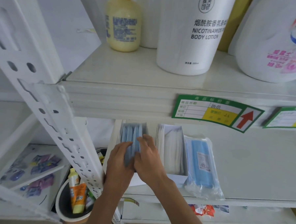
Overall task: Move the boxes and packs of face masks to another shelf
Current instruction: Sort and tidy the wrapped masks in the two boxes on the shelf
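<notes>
On the middle white shelf point(243, 168), at its left end, an open white cardboard box of blue face masks point(130, 133) stands with its contents upright in a row. Both hands are in it: the left hand point(119, 160) presses the stack from the left, the right hand point(150, 160) from the right, fingers narrow and curled around the blue masks between them. Whether the stack is lifted clear of the box cannot be told.

Just beside it to the right stands a second open white cardboard box holding white masks point(172, 150), and touching that box's right side lies one clear plastic pack of blue masks point(203, 164), flat on the shelf.

Count: two boxes, one pack, all on the same shelf and none yet moved.

Judgement: the step in hand is the first pick-up, taken from the leftmost box. The next move calls for a firm two-sided squeeze, or a grip on the box itself, then a withdrawal outward beneath the overhanging edge of the upper shelf point(127, 100), which carries green price labels point(215, 112).

Above stand a yellow plastic bottle point(123, 25), a white body lotion bottle point(194, 37) and a large white detergent jug point(276, 43). A white perforated upright point(61, 124) bounds the left.
</notes>
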### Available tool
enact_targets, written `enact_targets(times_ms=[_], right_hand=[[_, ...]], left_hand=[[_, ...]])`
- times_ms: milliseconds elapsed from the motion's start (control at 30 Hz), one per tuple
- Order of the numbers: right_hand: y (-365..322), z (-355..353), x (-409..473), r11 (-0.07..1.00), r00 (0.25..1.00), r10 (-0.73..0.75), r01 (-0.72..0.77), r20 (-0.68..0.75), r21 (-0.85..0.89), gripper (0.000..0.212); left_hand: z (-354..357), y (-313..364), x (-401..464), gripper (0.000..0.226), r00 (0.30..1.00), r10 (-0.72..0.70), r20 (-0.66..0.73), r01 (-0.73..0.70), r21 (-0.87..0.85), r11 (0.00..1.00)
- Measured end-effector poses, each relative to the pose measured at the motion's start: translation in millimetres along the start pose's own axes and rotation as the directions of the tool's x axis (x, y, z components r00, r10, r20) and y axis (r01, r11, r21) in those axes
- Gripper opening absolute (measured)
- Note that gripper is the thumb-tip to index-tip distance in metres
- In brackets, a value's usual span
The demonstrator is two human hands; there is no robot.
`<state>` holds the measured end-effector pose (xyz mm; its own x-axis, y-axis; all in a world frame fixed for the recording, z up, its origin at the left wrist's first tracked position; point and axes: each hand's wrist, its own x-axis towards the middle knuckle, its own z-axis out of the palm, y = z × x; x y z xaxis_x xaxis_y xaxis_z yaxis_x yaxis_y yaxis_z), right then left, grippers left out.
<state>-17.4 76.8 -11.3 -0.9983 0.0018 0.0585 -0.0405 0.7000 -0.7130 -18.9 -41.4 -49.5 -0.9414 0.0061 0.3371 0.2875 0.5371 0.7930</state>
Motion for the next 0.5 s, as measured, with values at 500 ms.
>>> enact_targets(times_ms=[500], right_hand=[[31.0,-3.9,-4.6,0.959,0.988,-0.154,0.154,0.018,-0.236,0.042]], left_hand=[[-6.5,6.8,-5.9,0.066,0.992,-0.087,0.096,0.088,-0.011,0.996]])
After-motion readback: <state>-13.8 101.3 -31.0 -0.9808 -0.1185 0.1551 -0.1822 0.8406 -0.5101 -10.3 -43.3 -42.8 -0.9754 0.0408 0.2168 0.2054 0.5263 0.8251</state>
